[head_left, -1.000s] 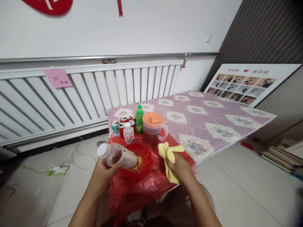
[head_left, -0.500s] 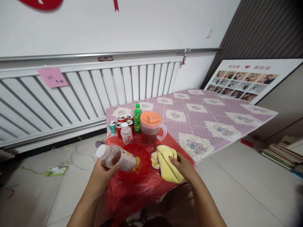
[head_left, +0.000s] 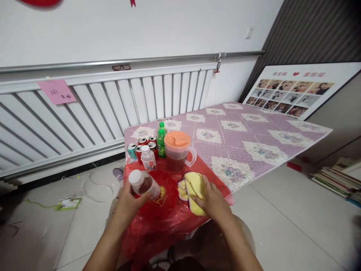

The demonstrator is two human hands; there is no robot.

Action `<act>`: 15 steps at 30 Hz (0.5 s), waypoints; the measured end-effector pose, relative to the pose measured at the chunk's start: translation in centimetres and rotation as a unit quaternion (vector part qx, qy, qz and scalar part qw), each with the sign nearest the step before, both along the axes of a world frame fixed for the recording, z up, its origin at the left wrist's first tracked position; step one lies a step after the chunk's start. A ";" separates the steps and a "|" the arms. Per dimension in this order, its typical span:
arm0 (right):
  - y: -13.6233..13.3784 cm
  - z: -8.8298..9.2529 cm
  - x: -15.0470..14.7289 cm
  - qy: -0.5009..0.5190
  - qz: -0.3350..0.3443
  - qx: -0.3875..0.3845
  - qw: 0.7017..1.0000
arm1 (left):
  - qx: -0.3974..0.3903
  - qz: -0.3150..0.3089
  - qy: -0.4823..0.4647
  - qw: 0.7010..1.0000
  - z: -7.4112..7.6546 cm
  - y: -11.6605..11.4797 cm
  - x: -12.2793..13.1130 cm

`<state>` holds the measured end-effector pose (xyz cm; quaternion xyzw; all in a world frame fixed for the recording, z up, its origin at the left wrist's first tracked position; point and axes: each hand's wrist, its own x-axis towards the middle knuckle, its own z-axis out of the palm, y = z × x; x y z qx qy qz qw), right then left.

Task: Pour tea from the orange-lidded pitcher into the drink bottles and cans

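Observation:
My left hand [head_left: 131, 203] is wrapped round a clear plastic bottle [head_left: 146, 184] with a white cap, tilted over a red scalloped tray [head_left: 169, 203] with a gold print. In my right hand [head_left: 213, 197] is a folded yellow cloth [head_left: 195, 188] with a purple edge, low at the tray's right side. Behind the tray stands a smaller white-capped bottle [head_left: 148, 160]. Beside it is a clear pitcher [head_left: 176, 160] with an orange lid and brown liquid inside. Two green bottles [head_left: 161, 145] and several drink cans [head_left: 143, 141] stand at the back left.
A red plastic sheet [head_left: 158, 241] covers the table's near end; a purple flowered cloth [head_left: 225, 131] covers the rest. A white radiator [head_left: 96, 101] runs along the wall. A photo board [head_left: 293, 90] leans at the far right. A power strip [head_left: 67, 204] lies on the floor.
The bottle in my left hand has swung more upright and moved slightly right. My right hand has shifted left and lies further over the yellow cloth. The camera view has moved a little.

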<state>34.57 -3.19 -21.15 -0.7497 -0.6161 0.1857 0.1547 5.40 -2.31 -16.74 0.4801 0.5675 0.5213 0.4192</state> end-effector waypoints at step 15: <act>0.4 -2.3 2.7 0.058 -0.051 -0.003 0.997 | -0.013 -0.051 0.123 0.991 -1.0 1.5 3.4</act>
